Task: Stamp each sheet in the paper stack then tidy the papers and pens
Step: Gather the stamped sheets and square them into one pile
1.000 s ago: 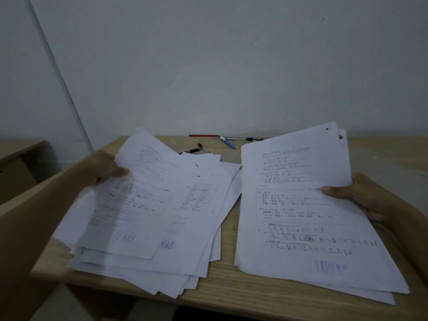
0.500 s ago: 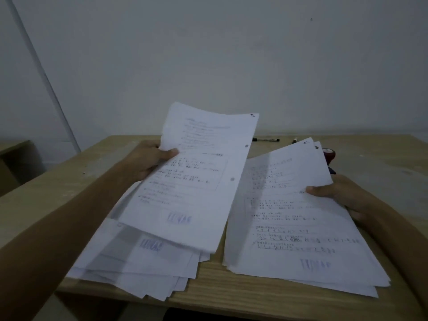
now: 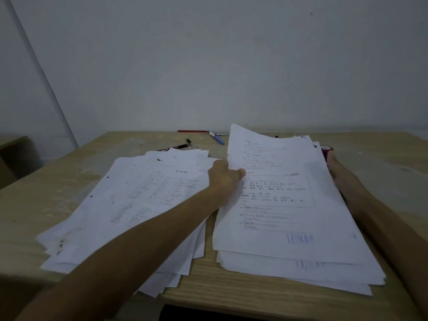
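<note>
Two piles of printed sheets lie on the wooden table point(image 3: 231, 290). The left pile point(image 3: 139, 205) is fanned out and messy. The right pile point(image 3: 289, 251) carries blue stamp marks near its lower edge. My left hand point(image 3: 225, 176) pinches the left edge of the top sheet point(image 3: 273, 181), which lies over the right pile. My right hand point(image 3: 335, 167) rests at the right pile's far right edge, its fingers mostly hidden by paper. Behind the piles lie a red pen point(image 3: 192, 131), a blue pen point(image 3: 217, 138) and black pens point(image 3: 183, 145). A dark red stamp point(image 3: 326, 150) peeks out behind the right pile.
A white wall stands right behind the table. A brown box or cabinet point(image 3: 14, 158) sits to the left. The table's right part point(image 3: 382, 172) is bare wood.
My left hand has carried one sheet from above the left pile across to the right pile and lowered it there. My right hand has slipped behind the right pile's edge.
</note>
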